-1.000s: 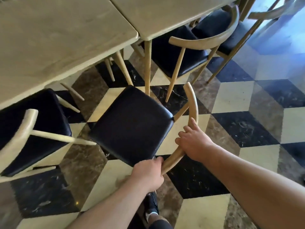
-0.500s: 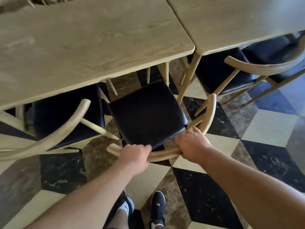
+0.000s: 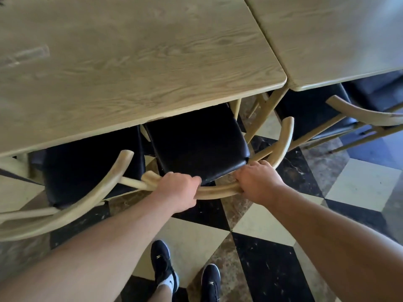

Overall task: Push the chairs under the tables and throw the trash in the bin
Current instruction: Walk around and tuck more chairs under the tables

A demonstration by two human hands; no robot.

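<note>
A wooden chair with a black padded seat (image 3: 197,142) stands in front of me, its front half under the pale wooden table (image 3: 130,62). My left hand (image 3: 177,191) grips the left part of its curved wooden backrest (image 3: 218,190). My right hand (image 3: 256,183) grips the same backrest further right. The chair's front legs are hidden beneath the tabletop.
A second black-seated chair (image 3: 82,177) sits tucked under the table at left, its curved back close to my left hand. Another table (image 3: 338,35) adjoins on the right with a chair (image 3: 359,114) under it. Checkered tile floor (image 3: 359,188) spreads around my shoes (image 3: 162,263).
The chair has turned square to the table and slid forward, its seat now partly under the tabletop. Both hands stayed on the backrest and moved forward with it.
</note>
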